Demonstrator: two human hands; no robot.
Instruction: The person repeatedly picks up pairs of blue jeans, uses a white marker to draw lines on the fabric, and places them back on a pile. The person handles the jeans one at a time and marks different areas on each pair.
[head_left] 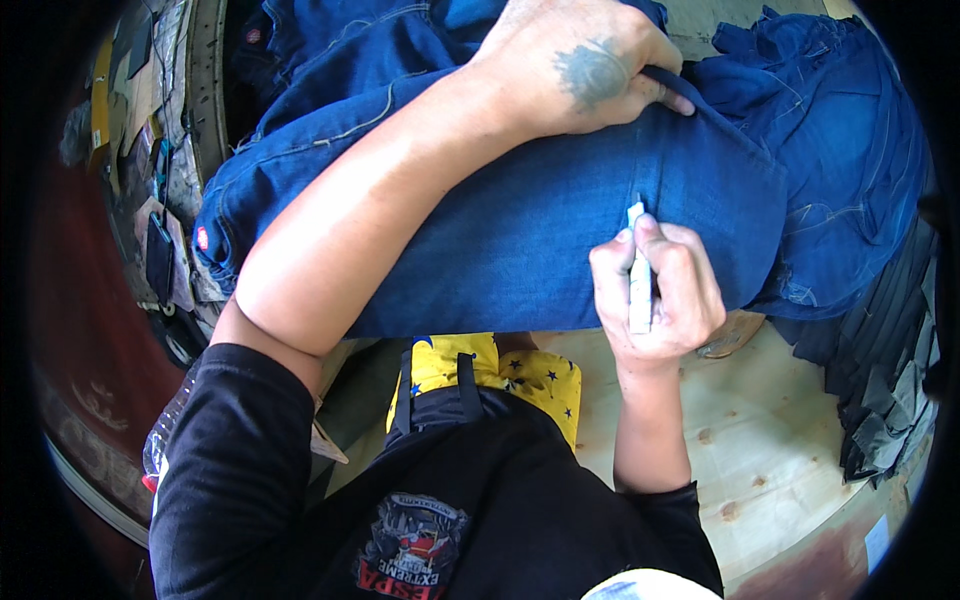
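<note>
Dark blue denim jeans [480, 240] lie spread in front of me. My left hand [590, 75] reaches across to the far side of the jeans, its fingers closed on a folded edge of the denim. In my right hand [660, 285] is a slim white marker pen [640, 300], gripped between thumb and fingers. Its tip touches or nearly touches the denim, beside a faint vertical line or crease. The near edge of the jeans hangs close to my body.
More bunched denim [830, 150] lies at the right, with dark grey folded cloth [870, 370] below it. At the left is a cluttered ledge with a phone-like dark object [160, 260] and cables. Pale plywood [760, 440] lies below at the right.
</note>
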